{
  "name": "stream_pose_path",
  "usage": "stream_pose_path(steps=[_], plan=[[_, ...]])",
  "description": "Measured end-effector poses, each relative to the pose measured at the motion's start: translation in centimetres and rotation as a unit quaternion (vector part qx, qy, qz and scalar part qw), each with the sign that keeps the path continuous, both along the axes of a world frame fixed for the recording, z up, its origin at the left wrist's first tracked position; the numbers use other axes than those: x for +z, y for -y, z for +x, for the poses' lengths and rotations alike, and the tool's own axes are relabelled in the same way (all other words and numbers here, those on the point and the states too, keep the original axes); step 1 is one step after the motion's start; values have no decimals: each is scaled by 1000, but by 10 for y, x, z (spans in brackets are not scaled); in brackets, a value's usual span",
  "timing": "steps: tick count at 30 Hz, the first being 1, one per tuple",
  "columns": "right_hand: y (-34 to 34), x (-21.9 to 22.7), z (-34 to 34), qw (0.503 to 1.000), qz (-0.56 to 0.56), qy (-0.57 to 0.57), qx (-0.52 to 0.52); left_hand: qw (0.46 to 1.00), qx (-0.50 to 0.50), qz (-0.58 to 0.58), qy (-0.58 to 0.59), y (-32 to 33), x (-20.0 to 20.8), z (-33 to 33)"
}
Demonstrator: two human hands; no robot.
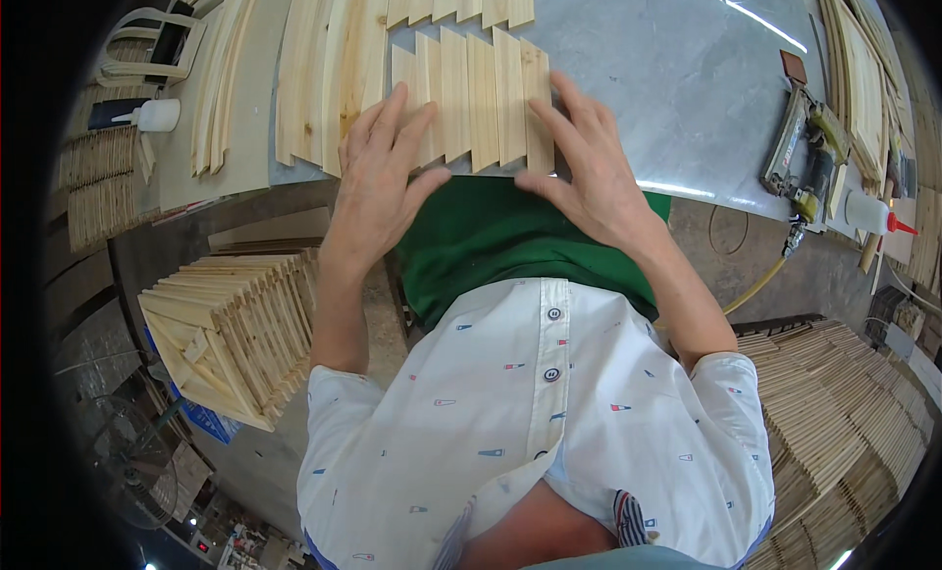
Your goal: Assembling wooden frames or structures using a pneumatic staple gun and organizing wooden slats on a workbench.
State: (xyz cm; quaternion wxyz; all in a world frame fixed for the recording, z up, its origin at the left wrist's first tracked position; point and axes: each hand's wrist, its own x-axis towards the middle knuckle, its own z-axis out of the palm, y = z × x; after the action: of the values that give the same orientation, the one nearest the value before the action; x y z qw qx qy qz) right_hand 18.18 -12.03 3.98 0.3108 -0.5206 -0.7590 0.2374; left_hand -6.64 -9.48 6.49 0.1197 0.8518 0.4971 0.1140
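Observation:
A row of short pale wooden slats (481, 104) with slanted ends lies side by side at the near edge of the table. At the row's left end is my left hand (381, 173), its fingers stretched over the slats and its thumb by their near ends. My right hand (589, 163) is at the other end, fingers spread against the last slat and thumb near its lower end. Both hands are open and grip nothing. Beyond this row lies a second row of similar slats (461, 1), and longer boards (334, 70) lie to the left.
On the grey metal table (667, 89), a nail gun (810, 143) with a yellow hose (756, 287) lies at the right, near a white glue bottle (868, 213). Another bottle (157, 115) stands far left. Stacked wooden frames (235, 325) are below left, and piled slats (844, 403) below right.

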Motion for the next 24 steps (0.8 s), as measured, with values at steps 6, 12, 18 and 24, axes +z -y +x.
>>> stream_pose_path(steps=[6, 12, 18, 24], plan=[[4, 0, 8, 998, 25, 55, 22, 998, -56, -3, 23, 7, 1, 24], [-1, -29, 9, 996, 86, -4, -8, 990, -127, -11, 60, 2, 1, 58], [25, 10, 68, 982, 149, -86, -83, 960, -191, 37, 203, 23, 9, 78], [95, 36, 278, 716, 286, -223, -596, 907, -201, -140, 344, 36, -2, 93]])
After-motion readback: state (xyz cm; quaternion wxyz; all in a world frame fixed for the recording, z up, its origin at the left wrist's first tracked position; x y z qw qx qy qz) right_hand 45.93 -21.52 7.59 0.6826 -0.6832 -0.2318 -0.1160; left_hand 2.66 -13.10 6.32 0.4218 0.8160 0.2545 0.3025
